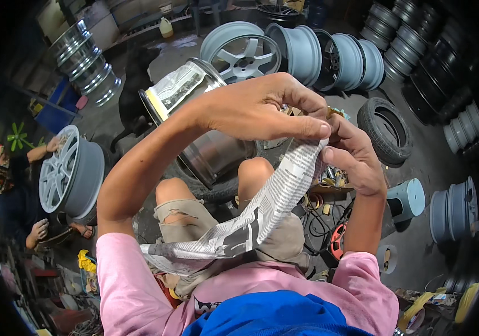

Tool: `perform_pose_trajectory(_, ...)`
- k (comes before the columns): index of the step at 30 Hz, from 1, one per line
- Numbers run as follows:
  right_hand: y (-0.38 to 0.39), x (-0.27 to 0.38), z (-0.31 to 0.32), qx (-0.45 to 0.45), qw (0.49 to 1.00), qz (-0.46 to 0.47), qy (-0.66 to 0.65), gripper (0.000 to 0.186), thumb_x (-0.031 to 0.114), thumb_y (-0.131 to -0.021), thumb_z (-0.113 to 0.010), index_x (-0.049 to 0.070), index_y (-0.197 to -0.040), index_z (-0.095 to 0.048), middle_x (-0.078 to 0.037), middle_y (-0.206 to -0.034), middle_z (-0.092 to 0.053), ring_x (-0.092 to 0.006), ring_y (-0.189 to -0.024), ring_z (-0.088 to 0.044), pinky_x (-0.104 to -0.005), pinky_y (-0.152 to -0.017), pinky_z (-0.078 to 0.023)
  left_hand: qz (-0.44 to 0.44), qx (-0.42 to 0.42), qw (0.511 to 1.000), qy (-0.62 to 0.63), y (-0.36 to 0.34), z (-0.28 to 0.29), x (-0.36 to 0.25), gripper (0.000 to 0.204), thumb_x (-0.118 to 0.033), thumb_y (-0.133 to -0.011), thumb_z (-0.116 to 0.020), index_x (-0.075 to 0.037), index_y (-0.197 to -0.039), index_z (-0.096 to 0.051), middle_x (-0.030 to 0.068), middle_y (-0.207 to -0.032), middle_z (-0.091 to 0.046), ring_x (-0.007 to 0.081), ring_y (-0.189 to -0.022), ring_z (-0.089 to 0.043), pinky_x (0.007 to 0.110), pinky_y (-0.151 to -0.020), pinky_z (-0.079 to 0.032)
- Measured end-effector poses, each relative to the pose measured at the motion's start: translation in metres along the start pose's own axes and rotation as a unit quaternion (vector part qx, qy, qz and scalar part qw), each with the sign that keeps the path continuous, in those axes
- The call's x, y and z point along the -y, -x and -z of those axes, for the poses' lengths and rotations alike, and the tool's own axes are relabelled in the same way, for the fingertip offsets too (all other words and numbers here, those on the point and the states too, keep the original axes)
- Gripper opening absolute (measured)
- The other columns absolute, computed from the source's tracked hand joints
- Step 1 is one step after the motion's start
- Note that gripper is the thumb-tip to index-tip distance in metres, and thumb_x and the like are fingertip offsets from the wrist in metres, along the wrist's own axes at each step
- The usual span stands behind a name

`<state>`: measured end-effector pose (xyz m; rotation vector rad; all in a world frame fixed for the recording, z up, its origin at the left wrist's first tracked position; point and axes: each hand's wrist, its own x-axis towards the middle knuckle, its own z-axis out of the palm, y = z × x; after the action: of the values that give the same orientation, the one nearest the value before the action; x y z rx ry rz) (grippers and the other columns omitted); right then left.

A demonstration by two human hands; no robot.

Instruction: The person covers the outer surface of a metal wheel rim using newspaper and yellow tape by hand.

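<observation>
A long, folded strip of newspaper (273, 204) hangs from my fingers and trails down to the left across my lap. My left hand (264, 109) is closed, its thumb and fingers pinching the strip's upper end. Right against it, my right hand (360, 157) grips the same end, so the fingertips of both hands nearly meet. Beyond my knees a shiny metal wheel rim (220, 154) leans tilted on a tire. Newspaper (180, 87) covers part of that rim, with yellow tape (157, 103) along one edge. My left forearm hides some of the rim.
At the left, a person's hand (54, 144) touches a grey spoked wheel (63, 168). More grey rims (295, 56) stand at the back, near a loose tire (385, 130). A light-blue stool (407, 200) and a tangle of cables (320, 232) lie right. A black dog (135, 84) is behind my left arm.
</observation>
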<state>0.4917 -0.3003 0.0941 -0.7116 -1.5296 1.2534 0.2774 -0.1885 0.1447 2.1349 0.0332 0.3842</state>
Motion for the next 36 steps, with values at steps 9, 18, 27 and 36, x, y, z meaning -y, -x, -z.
perform_pose_trajectory(9,0.006,-0.002,-0.017,-0.082,0.971,0.101,0.198,0.023,0.020,-0.105,-0.061,-0.002,-0.112,-0.062,-0.002,-0.091,-0.061,-0.0098,-0.085,-0.054,-0.0252,-0.077,-0.044,0.054,-0.063,0.992,0.098,-0.001,-0.016,-0.012,0.032,-0.028,-0.105,-0.064,-0.002,-0.086,-0.063,-0.0071,-0.071,-0.051,0.0013,-0.064,-0.042,0.022,-0.054,-0.033)
perform_pose_trajectory(18,0.012,-0.005,-0.021,-0.191,0.883,0.217,0.370,0.020,0.017,-0.101,-0.067,-0.002,-0.097,-0.064,-0.006,-0.076,-0.058,-0.0129,-0.066,-0.054,-0.0266,-0.063,-0.043,0.051,-0.126,0.984,0.116,0.000,-0.016,-0.004,0.030,-0.026,-0.105,-0.063,-0.002,-0.087,-0.064,-0.0082,-0.069,-0.051,-0.0002,-0.063,-0.041,0.021,-0.052,-0.031)
perform_pose_trajectory(27,0.018,-0.016,0.034,0.017,0.973,-0.048,0.226,0.023,0.008,-0.081,-0.085,-0.003,-0.097,-0.071,-0.002,-0.095,-0.071,-0.0110,-0.091,-0.064,-0.0290,-0.086,-0.050,0.077,-0.133,0.978,-0.140,0.019,0.034,-0.029,0.032,-0.032,-0.094,-0.078,-0.002,-0.099,-0.070,-0.0049,-0.083,-0.064,0.0027,-0.077,-0.057,0.021,-0.067,-0.047)
perform_pose_trajectory(36,-0.013,0.031,0.092,-0.047,0.980,0.030,0.191,0.023,0.019,-0.090,-0.080,0.002,-0.098,-0.068,-0.003,-0.088,-0.070,-0.0069,-0.079,-0.064,-0.0235,-0.074,-0.051,0.353,0.065,0.917,-0.174,0.083,0.088,-0.066,0.047,-0.026,-0.073,-0.095,0.003,-0.099,-0.069,-0.0002,-0.078,-0.067,0.0062,-0.072,-0.058,0.027,-0.066,-0.049)
